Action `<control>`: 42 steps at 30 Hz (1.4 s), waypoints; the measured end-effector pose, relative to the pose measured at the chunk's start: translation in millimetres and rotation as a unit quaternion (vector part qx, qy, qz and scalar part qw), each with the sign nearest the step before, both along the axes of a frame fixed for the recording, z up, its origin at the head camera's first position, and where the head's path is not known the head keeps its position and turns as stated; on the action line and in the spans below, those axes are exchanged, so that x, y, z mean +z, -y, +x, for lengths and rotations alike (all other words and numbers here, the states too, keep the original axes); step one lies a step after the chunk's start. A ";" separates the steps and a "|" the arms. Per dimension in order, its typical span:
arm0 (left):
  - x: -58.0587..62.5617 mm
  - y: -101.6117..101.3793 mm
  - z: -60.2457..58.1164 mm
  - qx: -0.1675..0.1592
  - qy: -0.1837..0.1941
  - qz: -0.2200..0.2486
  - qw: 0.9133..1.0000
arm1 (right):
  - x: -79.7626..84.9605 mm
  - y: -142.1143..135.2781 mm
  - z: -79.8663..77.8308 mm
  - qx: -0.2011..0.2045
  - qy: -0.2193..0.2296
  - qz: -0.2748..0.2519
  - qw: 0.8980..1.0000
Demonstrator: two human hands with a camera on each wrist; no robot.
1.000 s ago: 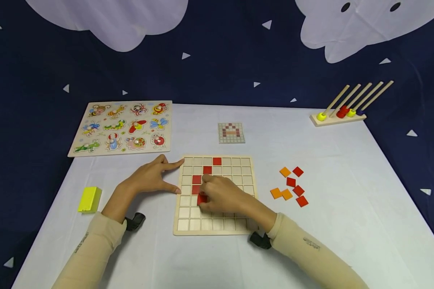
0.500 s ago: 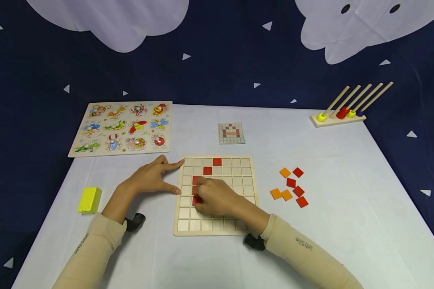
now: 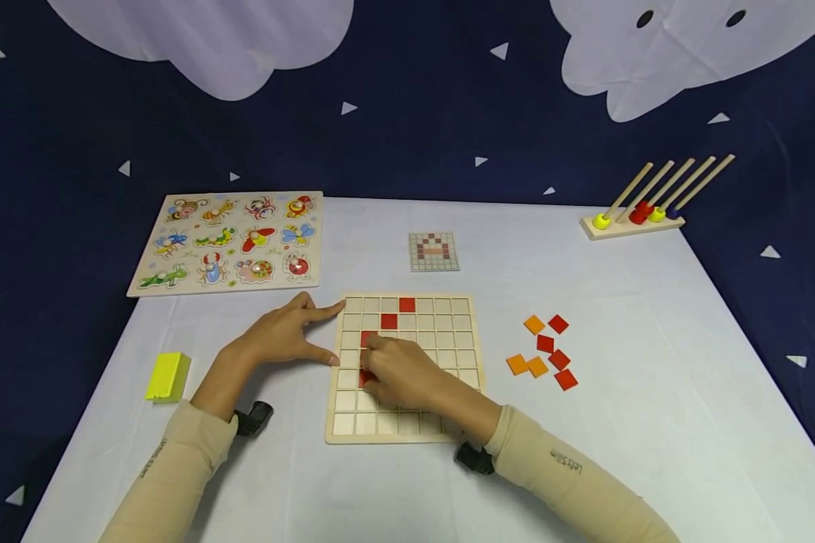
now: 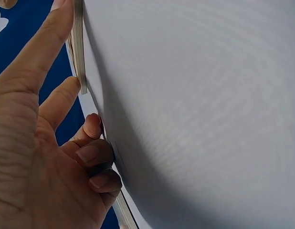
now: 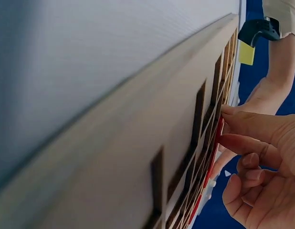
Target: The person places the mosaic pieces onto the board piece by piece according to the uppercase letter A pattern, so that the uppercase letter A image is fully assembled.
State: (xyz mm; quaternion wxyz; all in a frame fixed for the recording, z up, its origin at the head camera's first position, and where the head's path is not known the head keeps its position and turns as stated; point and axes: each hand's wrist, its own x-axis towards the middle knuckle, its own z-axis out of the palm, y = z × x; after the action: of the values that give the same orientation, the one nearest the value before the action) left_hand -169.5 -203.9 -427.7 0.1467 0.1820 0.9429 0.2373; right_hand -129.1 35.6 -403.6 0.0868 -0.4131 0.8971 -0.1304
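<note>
A wooden grid board (image 3: 407, 439) lies on the white table, with red square tiles (image 3: 407, 305) stepping down its cells toward the left. My left hand (image 3: 280, 333) steadies the board's left edge with extended thumb and index finger, its other fingers curled in. Over the board's left half, my right hand (image 3: 407, 373) pinches a red tile (image 3: 364, 378) at a second-column cell between thumb and index finger. In the right wrist view, those fingertips meet at the red tile's edge (image 5: 219, 130). The right hand hides the cells under it, including most of another red tile's spot.
Loose red tiles (image 3: 558, 360) and orange tiles (image 3: 518, 364) lie right of the board. Behind it is a small pattern card (image 3: 435, 264). An insect peg puzzle (image 3: 244, 256), a yellow block (image 3: 168, 376) and a bead stacker (image 3: 635, 228) stand around the table.
My right hand has shifted left with the red tile, bringing it from a slant across the grid line into the second-column cell. The left hand has stayed at the board's edge.
</note>
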 end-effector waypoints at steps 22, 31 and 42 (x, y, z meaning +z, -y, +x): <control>1.1 -1.2 0.4 0.002 0.001 -0.007 1.000 | 12.5 -51.0 -7.5 -0.059 0.007 -0.028 0.998; 0.9 -1.0 0.2 0.006 0.005 -0.009 1.000 | 13.5 -92.2 -12.0 -0.121 0.016 -0.036 0.992; 2.2 -2.3 -0.4 0.009 0.010 -0.011 1.000 | 19.4 -150.1 -19.7 -0.179 -0.004 -0.040 0.983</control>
State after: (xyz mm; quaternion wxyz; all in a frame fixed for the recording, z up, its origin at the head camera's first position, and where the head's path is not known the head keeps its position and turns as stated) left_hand -169.9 -201.6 -425.5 0.1562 0.1699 0.9456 0.2295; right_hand -148.8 185.7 -384.3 0.0418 -0.2491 0.9510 -0.1784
